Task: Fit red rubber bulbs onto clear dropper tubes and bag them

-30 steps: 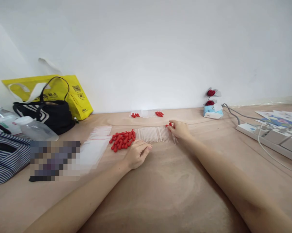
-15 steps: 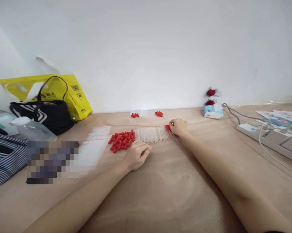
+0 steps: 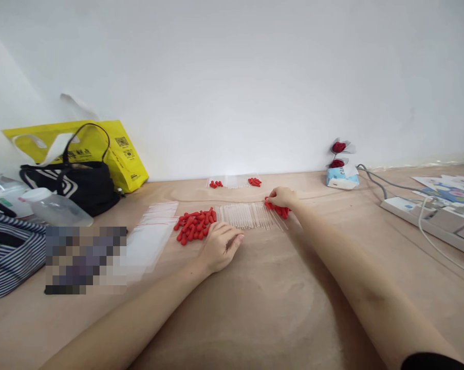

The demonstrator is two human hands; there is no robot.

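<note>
A pile of red rubber bulbs (image 3: 193, 226) lies left of centre on the table. Beside it runs a row of thin clear tubes (image 3: 243, 216). My left hand (image 3: 221, 246) rests on the table at the pile's right edge, fingers curled together; whether anything is in it is hidden. At the right end of the row, my right hand (image 3: 283, 198) pinches a red bulb (image 3: 268, 203). More red bulbs (image 3: 281, 211) lie just under that hand. Near the wall, two small red groups, one on the left (image 3: 216, 184) and one on the right (image 3: 255, 182), lie on clear bags (image 3: 234, 181).
Flat clear bags (image 3: 150, 236) lie left of the pile. Farther left are a yellow bag (image 3: 129, 159), a black bag (image 3: 89, 187), a plastic bottle (image 3: 58, 208) and a striped bag (image 3: 19, 257). Rightward are a blue tissue pack (image 3: 342, 178), a power strip (image 3: 428, 218) and papers (image 3: 451, 187).
My right hand has moved slightly left and up, uncovering the red bulbs beneath it. The view has shifted a little. My left hand has stayed beside the pile.
</note>
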